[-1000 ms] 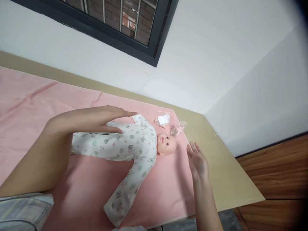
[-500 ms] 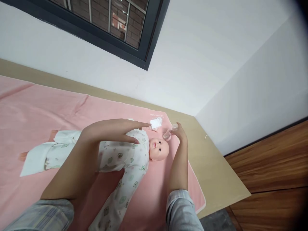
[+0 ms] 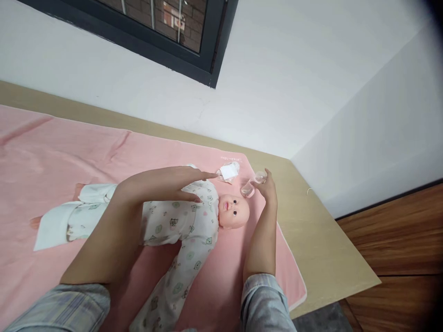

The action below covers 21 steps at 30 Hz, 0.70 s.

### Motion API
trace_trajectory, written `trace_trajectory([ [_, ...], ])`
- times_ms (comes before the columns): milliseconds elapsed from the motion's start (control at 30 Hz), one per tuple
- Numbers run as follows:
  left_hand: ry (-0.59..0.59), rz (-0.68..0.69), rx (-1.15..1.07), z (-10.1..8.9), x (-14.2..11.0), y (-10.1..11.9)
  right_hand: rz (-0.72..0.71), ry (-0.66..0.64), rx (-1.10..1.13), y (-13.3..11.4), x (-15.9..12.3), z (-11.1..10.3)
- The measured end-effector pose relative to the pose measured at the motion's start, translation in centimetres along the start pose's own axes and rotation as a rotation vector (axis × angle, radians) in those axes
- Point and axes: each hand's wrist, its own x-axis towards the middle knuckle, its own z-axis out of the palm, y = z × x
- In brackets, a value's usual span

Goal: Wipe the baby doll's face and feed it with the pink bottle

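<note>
A bald baby doll in a white printed outfit lies face up, its head toward the right. My left hand hovers over the doll's chest, fingers stretched and holding nothing. Beyond the doll's head, my right hand pinches a clear round plastic piece between thumb and fingers. Just left of it is a second clear, curved piece; whether the two are joined I cannot tell. A clear plastic packet with a white label lies near my left fingertips.
A pink blanket covers much of the pale wooden table. White walls and a dark-framed window stand behind it. Wood-grain panels are at the right, beyond the table's edge. A small white hook-like piece is at the table's far edge.
The view has shifted a little. My right hand has moved slightly up and right with the clear round piece. My left hand stays stretched above the doll.
</note>
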Motion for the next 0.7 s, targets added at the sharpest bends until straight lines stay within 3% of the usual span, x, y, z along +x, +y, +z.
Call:
trace_trajectory([
  [200,0.096,0.04,0.038,0.2,0.8,0.0,-0.072,0.014,0.197,-0.7,-0.1,-0.6],
  [367,0.321,-0.02,0.036,0.8,2.2,1.7,-0.255,-0.041,0.517,-6.6,-3.4,0.1],
  [467,0.45,-0.093,0.021,1.1,2.8,2.4,-0.343,-0.151,0.674,-10.6,-6.6,1.5],
  [567,0.462,-0.127,0.031,1.3,3.0,2.6,-0.394,-0.267,0.753,-13.3,-9.6,3.1],
  [700,0.448,-0.139,0.05,1.4,3.0,2.5,-0.415,-0.314,0.731,-14.5,-11.7,4.7],
])
